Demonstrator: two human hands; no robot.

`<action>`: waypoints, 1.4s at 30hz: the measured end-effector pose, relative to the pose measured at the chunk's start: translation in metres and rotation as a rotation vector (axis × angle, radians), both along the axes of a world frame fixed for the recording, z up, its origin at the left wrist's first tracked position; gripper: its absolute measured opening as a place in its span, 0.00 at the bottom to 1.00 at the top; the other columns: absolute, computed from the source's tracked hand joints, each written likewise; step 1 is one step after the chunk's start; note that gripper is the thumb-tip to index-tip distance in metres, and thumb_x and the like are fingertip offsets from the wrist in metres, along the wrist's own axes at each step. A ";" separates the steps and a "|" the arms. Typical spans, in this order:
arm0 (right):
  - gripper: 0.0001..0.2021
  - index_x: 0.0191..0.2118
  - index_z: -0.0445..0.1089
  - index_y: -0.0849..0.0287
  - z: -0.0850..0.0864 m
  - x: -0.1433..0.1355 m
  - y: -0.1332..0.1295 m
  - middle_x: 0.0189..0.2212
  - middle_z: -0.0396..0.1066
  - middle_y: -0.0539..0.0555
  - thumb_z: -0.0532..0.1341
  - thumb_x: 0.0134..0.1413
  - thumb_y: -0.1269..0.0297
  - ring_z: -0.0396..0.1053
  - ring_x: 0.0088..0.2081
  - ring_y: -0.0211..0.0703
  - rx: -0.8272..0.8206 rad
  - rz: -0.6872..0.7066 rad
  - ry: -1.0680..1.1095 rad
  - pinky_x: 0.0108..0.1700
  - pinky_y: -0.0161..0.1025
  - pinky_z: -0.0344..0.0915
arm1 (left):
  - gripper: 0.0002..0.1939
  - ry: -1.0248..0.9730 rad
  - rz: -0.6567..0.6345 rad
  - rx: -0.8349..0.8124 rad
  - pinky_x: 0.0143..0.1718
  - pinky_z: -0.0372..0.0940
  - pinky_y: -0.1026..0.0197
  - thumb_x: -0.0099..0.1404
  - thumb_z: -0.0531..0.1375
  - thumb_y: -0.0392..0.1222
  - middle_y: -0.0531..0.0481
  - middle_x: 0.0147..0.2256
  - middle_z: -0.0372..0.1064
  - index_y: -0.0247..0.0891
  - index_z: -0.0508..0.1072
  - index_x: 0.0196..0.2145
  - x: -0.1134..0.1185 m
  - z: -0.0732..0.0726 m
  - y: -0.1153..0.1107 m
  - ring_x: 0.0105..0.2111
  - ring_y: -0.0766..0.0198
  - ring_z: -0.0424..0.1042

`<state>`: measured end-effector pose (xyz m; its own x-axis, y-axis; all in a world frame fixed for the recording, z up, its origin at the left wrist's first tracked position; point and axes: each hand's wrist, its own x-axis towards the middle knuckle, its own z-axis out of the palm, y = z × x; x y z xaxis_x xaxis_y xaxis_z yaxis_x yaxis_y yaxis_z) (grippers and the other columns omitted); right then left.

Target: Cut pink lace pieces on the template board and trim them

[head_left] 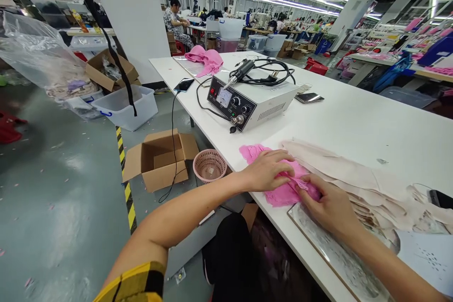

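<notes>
A bright pink piece of lacy fabric (283, 197) lies crumpled near the front edge of the white table (354, 118). My left hand (271, 170) rests over its upper part, fingers bent and pinching a fold. From the right, my right hand (327, 203) pinches the same fabric between thumb and fingers. Beneath my right hand and forearm is a flat board (332, 255) with a marbled, clear-looking surface. Beige fabric pieces (347, 170) are spread out just beyond my right hand. What sits between my fingertips is partly hidden by the folds.
A control box (271, 106) with a dial stands ahead, a handheld tool (242, 71) and coiled cable on top. Phones (309, 97) and more pink fabric (205, 59) lie on the table. A pink basket (210, 165) and open carton (161, 155) are on the floor at left.
</notes>
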<state>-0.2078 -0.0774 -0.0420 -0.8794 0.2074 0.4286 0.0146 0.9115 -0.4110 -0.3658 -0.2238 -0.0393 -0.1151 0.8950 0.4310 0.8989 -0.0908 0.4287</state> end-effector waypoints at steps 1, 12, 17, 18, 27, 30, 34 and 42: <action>0.10 0.42 0.71 0.56 -0.002 0.000 0.002 0.26 0.74 0.51 0.56 0.58 0.63 0.66 0.21 0.39 0.001 0.012 0.014 0.25 0.37 0.63 | 0.05 -0.005 -0.001 0.004 0.62 0.55 0.50 0.66 0.60 0.38 0.41 0.55 0.68 0.38 0.77 0.38 -0.003 -0.001 -0.006 0.61 0.55 0.61; 0.15 0.41 0.76 0.56 0.001 -0.003 0.007 0.26 0.70 0.51 0.51 0.62 0.69 0.68 0.24 0.39 0.032 0.218 -0.058 0.28 0.37 0.64 | 0.07 0.039 -0.089 -0.081 0.61 0.53 0.46 0.65 0.62 0.43 0.41 0.57 0.67 0.41 0.80 0.37 -0.014 -0.010 -0.043 0.60 0.51 0.62; 0.15 0.41 0.76 0.57 0.003 -0.004 0.006 0.24 0.69 0.51 0.51 0.62 0.69 0.66 0.22 0.37 0.044 0.230 -0.060 0.26 0.36 0.63 | 0.09 0.155 -0.151 -0.115 0.61 0.52 0.42 0.66 0.61 0.46 0.41 0.58 0.66 0.42 0.80 0.39 -0.015 -0.005 -0.035 0.62 0.49 0.59; 0.15 0.41 0.76 0.57 0.003 -0.004 0.006 0.24 0.70 0.51 0.51 0.61 0.69 0.66 0.22 0.37 0.046 0.230 -0.058 0.25 0.36 0.63 | 0.09 0.170 -0.160 -0.120 0.61 0.52 0.41 0.66 0.61 0.45 0.41 0.58 0.66 0.42 0.80 0.39 -0.016 -0.004 -0.033 0.62 0.48 0.59; 0.15 0.42 0.77 0.57 0.003 -0.004 0.006 0.25 0.71 0.51 0.52 0.62 0.67 0.68 0.23 0.38 0.051 0.240 -0.061 0.26 0.37 0.65 | 0.09 0.219 -0.227 -0.171 0.61 0.53 0.43 0.68 0.59 0.41 0.40 0.57 0.68 0.39 0.80 0.37 -0.012 0.010 -0.025 0.61 0.50 0.60; 0.15 0.42 0.77 0.57 0.004 -0.004 0.005 0.25 0.71 0.51 0.52 0.62 0.66 0.68 0.23 0.38 0.052 0.238 -0.069 0.26 0.37 0.65 | 0.09 0.214 -0.240 -0.208 0.61 0.54 0.43 0.68 0.59 0.41 0.41 0.57 0.67 0.39 0.80 0.37 -0.013 0.014 -0.025 0.62 0.50 0.60; 0.14 0.41 0.77 0.56 0.006 -0.004 0.005 0.24 0.70 0.51 0.53 0.62 0.66 0.67 0.22 0.38 0.057 0.229 -0.075 0.25 0.37 0.64 | 0.08 0.216 -0.257 -0.230 0.61 0.53 0.42 0.67 0.60 0.41 0.42 0.59 0.66 0.40 0.80 0.38 -0.015 0.016 -0.026 0.63 0.49 0.58; 0.14 0.41 0.77 0.55 0.006 -0.005 0.005 0.24 0.70 0.51 0.53 0.61 0.66 0.66 0.21 0.37 0.066 0.236 -0.056 0.24 0.36 0.63 | 0.08 0.252 -0.278 -0.255 0.61 0.51 0.40 0.68 0.59 0.38 0.41 0.59 0.66 0.39 0.79 0.38 -0.012 0.019 -0.022 0.63 0.48 0.58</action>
